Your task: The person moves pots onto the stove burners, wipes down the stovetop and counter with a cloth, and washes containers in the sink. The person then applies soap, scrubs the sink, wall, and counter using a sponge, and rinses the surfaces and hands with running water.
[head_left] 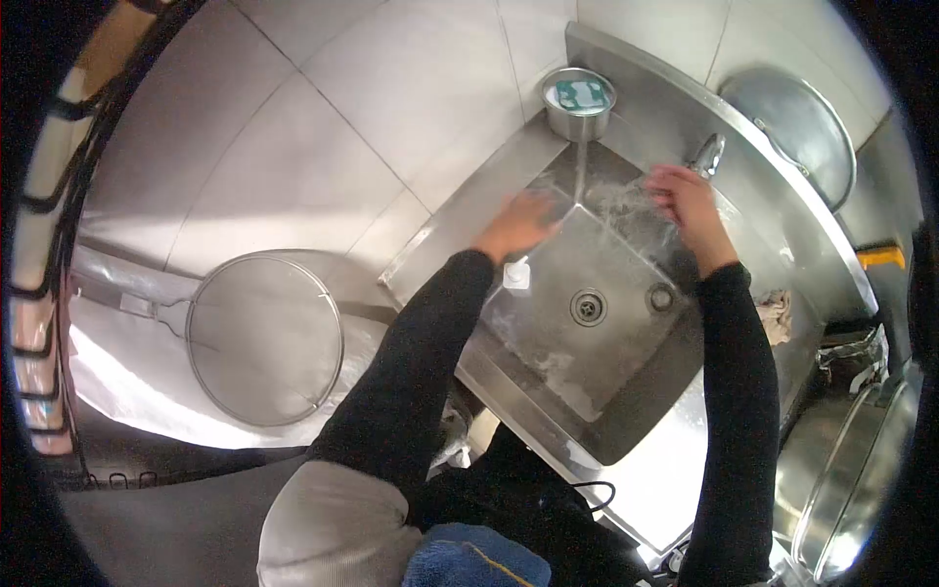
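Observation:
My left hand (518, 225) is over the left side of the steel sink (558, 377), its fingers smeared by motion. Close below it is a small white object (516, 274), whose kind I cannot make out. At the back of the sink my right hand (685, 201) is beside the faucet (709, 155), fingers apart and slightly bent, with nothing visible in them. Whitish splashing water (626, 199) shows near those fingers. A round metal container (577, 124) on the back corner holds a green and white item (581, 95).
A large round strainer (264, 342) lies on white plastic sheeting at left. A metal lid (797, 132) leans against the wall behind the sink. Large metal pans (841, 470), a crumpled cloth (776, 316) and a yellow-handled item (880, 256) are at right.

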Motion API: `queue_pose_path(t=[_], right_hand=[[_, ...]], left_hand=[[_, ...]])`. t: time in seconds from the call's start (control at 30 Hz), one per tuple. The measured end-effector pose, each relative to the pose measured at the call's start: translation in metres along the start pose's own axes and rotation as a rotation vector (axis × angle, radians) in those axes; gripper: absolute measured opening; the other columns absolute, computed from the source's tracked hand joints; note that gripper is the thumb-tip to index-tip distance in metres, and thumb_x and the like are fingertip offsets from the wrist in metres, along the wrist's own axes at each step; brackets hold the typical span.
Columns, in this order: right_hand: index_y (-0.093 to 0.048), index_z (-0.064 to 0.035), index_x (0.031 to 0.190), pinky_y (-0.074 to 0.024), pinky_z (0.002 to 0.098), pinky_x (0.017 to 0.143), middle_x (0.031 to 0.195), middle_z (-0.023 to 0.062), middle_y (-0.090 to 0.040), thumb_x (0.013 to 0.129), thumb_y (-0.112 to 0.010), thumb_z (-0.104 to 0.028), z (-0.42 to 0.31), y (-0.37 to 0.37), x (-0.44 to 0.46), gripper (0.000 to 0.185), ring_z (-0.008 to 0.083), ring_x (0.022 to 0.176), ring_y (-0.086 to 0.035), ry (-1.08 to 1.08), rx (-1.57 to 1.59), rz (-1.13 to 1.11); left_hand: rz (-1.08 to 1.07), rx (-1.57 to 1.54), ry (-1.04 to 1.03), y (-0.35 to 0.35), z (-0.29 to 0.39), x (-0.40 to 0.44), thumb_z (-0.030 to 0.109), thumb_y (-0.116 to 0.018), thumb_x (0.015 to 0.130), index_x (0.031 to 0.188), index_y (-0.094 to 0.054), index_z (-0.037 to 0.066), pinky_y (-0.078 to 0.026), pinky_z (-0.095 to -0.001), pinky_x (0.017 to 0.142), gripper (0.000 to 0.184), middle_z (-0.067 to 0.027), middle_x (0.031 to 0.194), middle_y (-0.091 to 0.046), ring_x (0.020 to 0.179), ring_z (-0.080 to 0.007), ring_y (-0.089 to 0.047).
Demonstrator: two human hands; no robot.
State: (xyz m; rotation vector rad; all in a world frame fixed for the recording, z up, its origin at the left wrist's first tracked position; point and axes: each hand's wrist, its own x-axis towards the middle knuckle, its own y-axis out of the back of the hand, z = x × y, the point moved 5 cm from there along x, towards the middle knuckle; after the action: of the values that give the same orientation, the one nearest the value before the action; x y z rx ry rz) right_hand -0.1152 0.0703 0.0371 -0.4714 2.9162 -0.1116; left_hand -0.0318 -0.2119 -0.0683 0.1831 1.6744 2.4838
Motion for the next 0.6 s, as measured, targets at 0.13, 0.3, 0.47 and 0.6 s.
queue_pose_path(t=[0.13,0.3,0.47,0.6], right_hand=[[-0.064,-0.0037,0.109,-0.0415,0.0217,0.055,0.083,0.0010,-0.063,0.096,-0.054,-0.019,0.038,0.052,-0.002,0.022,0.0081,0.065,-0.055,-0.009,-0.007,0.101],[-0.063,-0.0043,0.117,-0.0498,0.0252,0.068,0.092,0.0026,-0.066,0.098,-0.053,-0.018,0.059,0.026,-0.001,0.026,0.0108,0.075,-0.060,-0.062,-0.045,0.083],[-0.063,-0.0048,0.117,-0.0518,0.0273,0.072,0.095,0.0012,-0.066,0.098,-0.053,-0.017,0.086,-0.005,-0.006,0.025,0.0122,0.079,-0.061,-0.069,-0.197,-0.125],[-0.065,-0.0043,0.116,-0.0516,0.0270,0.073,0.098,0.0025,-0.065,0.098,-0.054,-0.014,0.096,0.034,0.024,0.023,0.0128,0.079,-0.061,0.141,-0.002,-0.127]], left_hand=[[0.237,0.765,-0.249,0.168,0.062,0.014,0.021,-0.053,0.092,0.134,-0.053,0.005,-0.031,-0.0529,0.114,0.046,-0.0178,0.138,-0.054,0.127,-0.0331,-0.053],[-0.026,1.180,-0.301,0.258,-0.035,-0.058,0.031,-0.058,0.092,0.151,-0.031,0.004,-0.014,-0.0455,0.124,0.071,-0.0133,0.157,-0.033,0.147,-0.0275,-0.027],[-0.701,1.125,-0.536,0.150,-0.134,-0.197,0.021,-0.064,0.084,0.138,-0.051,0.016,-0.018,-0.0432,0.124,0.056,-0.0044,0.154,-0.041,0.146,-0.0219,-0.031],[-0.190,1.009,-0.520,0.210,-0.082,-0.062,0.022,-0.065,0.083,0.138,-0.051,0.008,-0.017,-0.0454,0.124,0.059,-0.0103,0.152,-0.042,0.144,-0.0264,-0.033]])
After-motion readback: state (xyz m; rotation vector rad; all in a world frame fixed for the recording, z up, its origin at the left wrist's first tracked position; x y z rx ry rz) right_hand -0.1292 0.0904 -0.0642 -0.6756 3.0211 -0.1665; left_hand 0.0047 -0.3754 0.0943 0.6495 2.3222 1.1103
